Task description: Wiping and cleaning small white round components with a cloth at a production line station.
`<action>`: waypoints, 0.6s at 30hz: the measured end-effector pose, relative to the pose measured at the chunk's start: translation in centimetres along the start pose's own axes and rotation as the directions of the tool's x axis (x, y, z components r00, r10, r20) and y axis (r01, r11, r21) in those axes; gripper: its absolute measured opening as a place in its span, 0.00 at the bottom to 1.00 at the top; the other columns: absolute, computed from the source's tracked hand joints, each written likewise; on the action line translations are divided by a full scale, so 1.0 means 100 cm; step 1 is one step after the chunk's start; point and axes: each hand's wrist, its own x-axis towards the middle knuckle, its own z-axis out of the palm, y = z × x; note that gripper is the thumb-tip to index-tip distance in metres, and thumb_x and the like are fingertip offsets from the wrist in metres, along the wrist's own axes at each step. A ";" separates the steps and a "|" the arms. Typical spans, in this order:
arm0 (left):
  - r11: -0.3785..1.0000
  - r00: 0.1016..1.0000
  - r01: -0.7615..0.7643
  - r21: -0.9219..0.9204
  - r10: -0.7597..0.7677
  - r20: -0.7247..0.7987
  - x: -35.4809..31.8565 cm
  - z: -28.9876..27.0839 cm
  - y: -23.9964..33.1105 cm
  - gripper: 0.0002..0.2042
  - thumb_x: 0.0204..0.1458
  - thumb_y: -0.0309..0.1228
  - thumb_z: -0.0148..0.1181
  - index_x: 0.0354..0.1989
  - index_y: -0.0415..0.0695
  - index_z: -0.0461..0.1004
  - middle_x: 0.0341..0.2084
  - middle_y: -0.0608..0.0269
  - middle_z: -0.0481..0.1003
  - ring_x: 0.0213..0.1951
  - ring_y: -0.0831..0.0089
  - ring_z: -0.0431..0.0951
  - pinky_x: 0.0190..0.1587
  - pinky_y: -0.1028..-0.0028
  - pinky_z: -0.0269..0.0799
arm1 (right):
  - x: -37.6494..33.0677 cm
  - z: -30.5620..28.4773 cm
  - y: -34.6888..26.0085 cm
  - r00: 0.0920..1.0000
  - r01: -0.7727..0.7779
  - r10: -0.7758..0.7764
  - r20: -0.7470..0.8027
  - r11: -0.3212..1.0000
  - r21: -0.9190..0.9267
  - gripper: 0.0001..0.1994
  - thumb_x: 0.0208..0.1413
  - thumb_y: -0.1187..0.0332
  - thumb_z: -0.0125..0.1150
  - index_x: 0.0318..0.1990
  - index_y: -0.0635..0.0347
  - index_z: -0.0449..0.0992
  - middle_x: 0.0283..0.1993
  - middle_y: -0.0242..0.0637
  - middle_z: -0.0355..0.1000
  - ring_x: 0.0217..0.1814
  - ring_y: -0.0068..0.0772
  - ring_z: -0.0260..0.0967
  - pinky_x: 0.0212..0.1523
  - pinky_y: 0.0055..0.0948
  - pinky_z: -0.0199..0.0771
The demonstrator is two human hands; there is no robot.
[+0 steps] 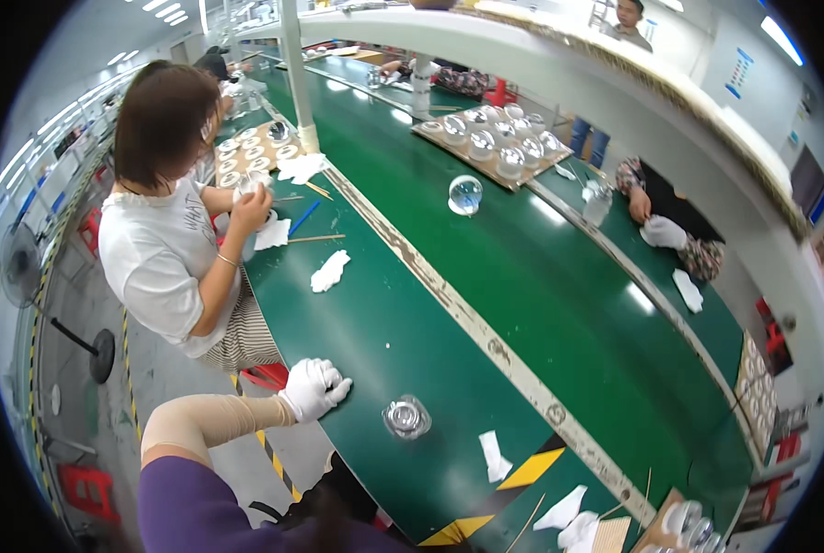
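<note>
My left hand, in a white glove, rests on the near edge of the green table. Its fingers are curled in a loose fist, and nothing shows in them. A beige sleeve cover runs up the forearm to a purple sleeve. Just right of the hand, apart from it, a small clear piece with a round middle and a squarish outline lies on the table. White crumpled cloth or paper lies further right, beside yellow-and-black tape. My right hand is out of view.
A co-worker sits at my left, handling something white near a tray of round pieces. A clear ball sits on the green middle strip. Across stands a board of clear domes; another person's gloved hand is at right.
</note>
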 end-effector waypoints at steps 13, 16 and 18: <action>0.991 0.969 0.129 -0.038 -0.117 0.216 0.008 -0.027 -0.002 0.15 0.55 0.41 0.52 0.22 0.44 0.74 0.22 0.55 0.73 0.30 0.55 0.76 0.35 0.57 0.73 | -0.040 -0.025 -0.029 0.961 0.121 -0.223 -0.163 0.869 -0.480 0.17 0.64 0.58 0.50 0.50 0.60 0.76 0.48 0.41 0.74 0.52 0.36 0.69 0.52 0.31 0.68; 0.951 0.989 0.027 -0.307 0.019 0.146 -0.032 -0.050 -0.019 0.14 0.56 0.42 0.52 0.29 0.44 0.77 0.28 0.54 0.76 0.35 0.54 0.77 0.39 0.60 0.73 | -0.033 0.028 -0.014 0.935 0.149 -0.304 -0.184 0.806 -0.573 0.17 0.64 0.58 0.49 0.50 0.59 0.76 0.49 0.41 0.74 0.53 0.37 0.69 0.53 0.32 0.68; 0.912 0.970 0.087 -0.401 0.014 0.242 -0.073 -0.074 -0.039 0.15 0.57 0.42 0.51 0.35 0.44 0.77 0.34 0.52 0.77 0.40 0.54 0.76 0.43 0.61 0.73 | -0.007 0.084 -0.016 0.912 0.193 -0.375 -0.168 0.753 -0.629 0.17 0.64 0.58 0.49 0.50 0.59 0.76 0.49 0.42 0.75 0.53 0.39 0.70 0.53 0.32 0.68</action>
